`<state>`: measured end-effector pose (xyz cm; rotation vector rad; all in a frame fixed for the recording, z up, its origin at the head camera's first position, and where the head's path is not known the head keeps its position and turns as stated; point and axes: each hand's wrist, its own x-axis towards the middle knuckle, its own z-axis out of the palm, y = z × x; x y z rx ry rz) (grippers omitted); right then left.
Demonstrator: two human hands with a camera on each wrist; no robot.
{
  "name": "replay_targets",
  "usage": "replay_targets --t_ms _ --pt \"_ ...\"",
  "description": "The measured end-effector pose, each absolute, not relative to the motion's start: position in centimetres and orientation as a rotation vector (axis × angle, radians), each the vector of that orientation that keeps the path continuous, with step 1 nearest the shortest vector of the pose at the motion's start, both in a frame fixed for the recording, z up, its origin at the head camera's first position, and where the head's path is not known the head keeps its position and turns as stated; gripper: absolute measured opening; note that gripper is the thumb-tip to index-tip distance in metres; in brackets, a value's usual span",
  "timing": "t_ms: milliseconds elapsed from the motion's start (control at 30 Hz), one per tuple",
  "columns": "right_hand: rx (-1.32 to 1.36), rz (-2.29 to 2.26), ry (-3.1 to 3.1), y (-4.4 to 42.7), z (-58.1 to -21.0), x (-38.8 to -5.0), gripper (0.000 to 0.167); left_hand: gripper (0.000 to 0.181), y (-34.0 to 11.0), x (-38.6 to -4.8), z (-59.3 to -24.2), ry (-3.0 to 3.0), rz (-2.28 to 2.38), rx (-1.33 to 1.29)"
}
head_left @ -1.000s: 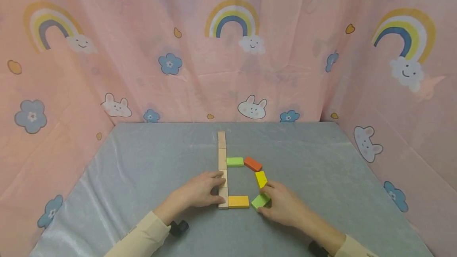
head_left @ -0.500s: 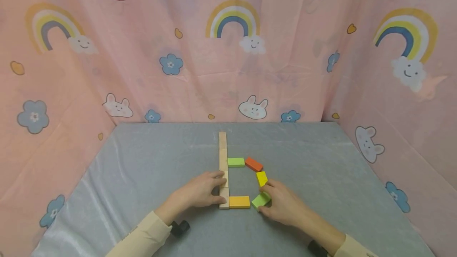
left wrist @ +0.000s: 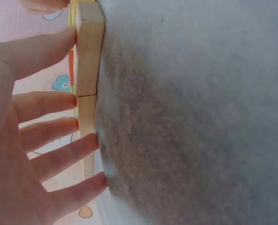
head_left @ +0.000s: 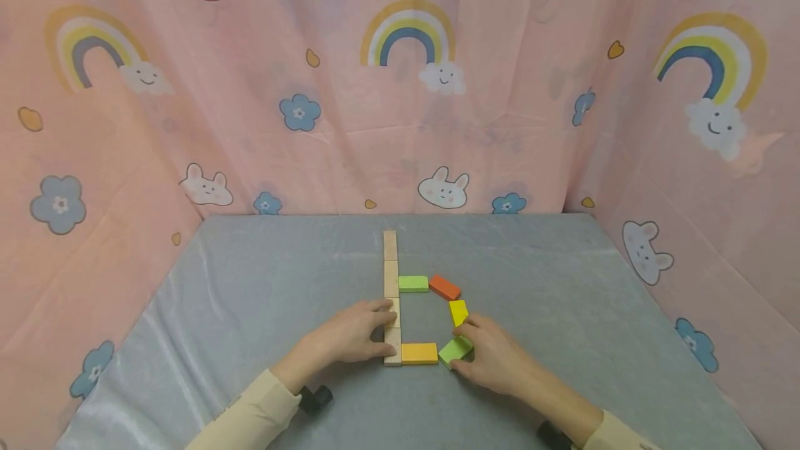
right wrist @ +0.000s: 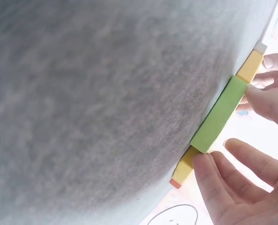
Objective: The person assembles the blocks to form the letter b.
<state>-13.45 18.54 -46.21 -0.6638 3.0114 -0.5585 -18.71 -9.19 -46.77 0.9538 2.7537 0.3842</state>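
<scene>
Several plain wooden blocks (head_left: pixel 390 278) lie end to end in a straight line. My left hand (head_left: pixel 351 332) rests its fingertips and thumb on the two nearer ones, fingers fairly straight, also in the left wrist view. Between thumb and fingers, my right hand (head_left: pixel 498 357) pinches a green block (right wrist: pixel 221 115) by its ends. That block lies slanted, its left corner at the orange-yellow block (head_left: pixel 419 353), which abuts the wooden line. A yellow block (head_left: pixel 458 312) sits just beyond the right fingertips. Farther back are an orange block (head_left: pixel 445 287) and another green block (head_left: pixel 413 284).
A grey cloth (head_left: pixel 294 255) covers the table. Pink curtains (head_left: pixel 400 137) with printed rainbows and rabbits stand behind and on both sides. A dark wrist device (head_left: pixel 315 399) shows beneath the left sleeve.
My right hand has shifted slightly left with the green block, narrowing the gap to the orange-yellow block. My left hand stays on the wooden blocks.
</scene>
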Motion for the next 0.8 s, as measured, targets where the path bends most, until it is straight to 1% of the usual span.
replay_targets --t_ms 467,700,800 --pt "-0.672 -0.592 3.002 18.6 -46.3 -13.6 0.043 0.062 -9.3 -18.7 -46.9 2.747 0.393 0.951" --pt "-0.629 -0.671 2.989 19.5 -46.4 -14.0 0.036 0.061 -9.7 -18.8 -47.0 2.749 0.435 0.958" --pt "-0.604 -0.719 2.979 20.0 -46.3 -14.4 0.034 0.056 -10.1 -18.8 -46.8 2.753 0.489 0.954"
